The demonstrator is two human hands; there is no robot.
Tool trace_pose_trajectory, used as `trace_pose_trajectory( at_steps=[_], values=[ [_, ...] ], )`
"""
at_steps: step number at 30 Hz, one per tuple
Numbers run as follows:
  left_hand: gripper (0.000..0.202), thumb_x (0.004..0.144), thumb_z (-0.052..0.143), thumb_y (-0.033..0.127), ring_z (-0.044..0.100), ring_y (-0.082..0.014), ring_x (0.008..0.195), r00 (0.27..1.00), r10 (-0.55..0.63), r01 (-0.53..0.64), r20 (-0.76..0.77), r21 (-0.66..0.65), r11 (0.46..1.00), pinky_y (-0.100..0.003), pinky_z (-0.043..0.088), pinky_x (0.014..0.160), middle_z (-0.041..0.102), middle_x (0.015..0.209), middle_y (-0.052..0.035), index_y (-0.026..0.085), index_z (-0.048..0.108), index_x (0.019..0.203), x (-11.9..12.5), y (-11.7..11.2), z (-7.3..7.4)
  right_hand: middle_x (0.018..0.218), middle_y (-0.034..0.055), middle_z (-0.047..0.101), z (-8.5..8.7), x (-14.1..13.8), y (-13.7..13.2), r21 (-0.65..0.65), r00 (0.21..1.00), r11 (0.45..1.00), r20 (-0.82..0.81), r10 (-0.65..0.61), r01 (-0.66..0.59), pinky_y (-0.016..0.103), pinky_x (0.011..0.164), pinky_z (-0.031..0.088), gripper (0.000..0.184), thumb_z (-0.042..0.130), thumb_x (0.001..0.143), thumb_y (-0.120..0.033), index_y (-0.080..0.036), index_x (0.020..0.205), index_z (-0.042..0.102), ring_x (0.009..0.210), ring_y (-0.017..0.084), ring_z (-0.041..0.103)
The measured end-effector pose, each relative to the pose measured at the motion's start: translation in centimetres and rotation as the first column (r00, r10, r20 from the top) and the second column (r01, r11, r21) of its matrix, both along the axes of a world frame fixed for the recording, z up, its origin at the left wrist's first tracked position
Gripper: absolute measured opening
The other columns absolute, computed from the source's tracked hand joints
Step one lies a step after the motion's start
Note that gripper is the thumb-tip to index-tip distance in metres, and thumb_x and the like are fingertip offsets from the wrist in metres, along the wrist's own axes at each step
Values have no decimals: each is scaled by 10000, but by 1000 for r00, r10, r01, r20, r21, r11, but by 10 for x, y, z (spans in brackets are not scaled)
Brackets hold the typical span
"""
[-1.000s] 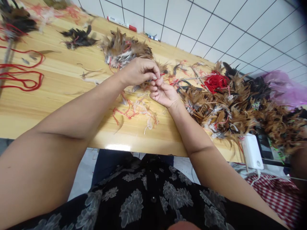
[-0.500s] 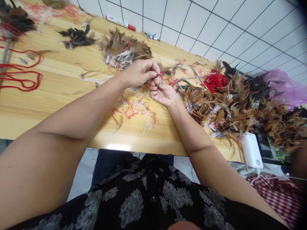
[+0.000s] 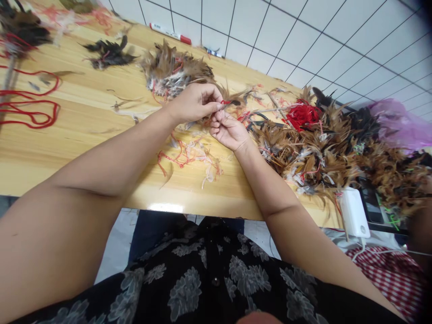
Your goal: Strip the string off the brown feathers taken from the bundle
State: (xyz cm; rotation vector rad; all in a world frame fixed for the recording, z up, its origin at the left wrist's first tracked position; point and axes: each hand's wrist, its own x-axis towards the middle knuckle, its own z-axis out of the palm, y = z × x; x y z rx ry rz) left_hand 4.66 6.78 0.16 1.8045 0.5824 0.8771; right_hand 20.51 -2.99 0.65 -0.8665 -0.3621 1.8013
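- Two bare hands meet over the pale wooden tabletop (image 3: 84, 148) in the head view, and the change over the last second is slight. A small dark-brown feather tuft (image 3: 235, 102), with a turn of red thread (image 3: 225, 102) at its base, now juts out to the right of the fingers. A second ago it was buried between them.
- My guess is that the tuft has been worked clear of the fingers with its thread binding still on.
- Left hand (image 3: 194, 102): knuckles up, wrist bent inward, forearm reaching in from the lower left. Its grip is pinched tight on the base of the tuft.
- Right hand (image 3: 229, 131): palm up just beneath the left hand, fingers curled upward to touch the left fingertips. It has edged a little to the left. The left fingers cover the spot, so I cannot tell whether this grip is closed on the thread.
- The tuft is held off the tabletop, above the loose red and white thread scraps (image 3: 189, 155). It sits between the mound of brown feathers (image 3: 175, 69) behind the hands and the large brown feather pile (image 3: 320, 153) to the right.
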Motion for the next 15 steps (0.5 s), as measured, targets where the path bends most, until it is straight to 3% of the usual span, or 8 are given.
trace_pose_trajectory(
  at_steps=[10,15],
  values=[
    [270,876,899,344,662,-225,897,990,116,-119,83,38,992,-451,576,897,756,928,-1,308,677,1025,10,-7,2,781,-54,578,-3,4,0,84,995,996,-92,-31,38,169,596,419,295,524,1139,-108,-249,884,476,654,97,506],
    [183,1001,851,322,728,-199,985,995,73,-75,63,38,996,-403,597,987,734,847,-1,229,694,1014,8,-8,2,776,-47,565,4,-1,-3,60,994,996,-89,-56,61,185,591,411,308,482,1145,-129,-250,863,460,650,108,486]
  ],
)
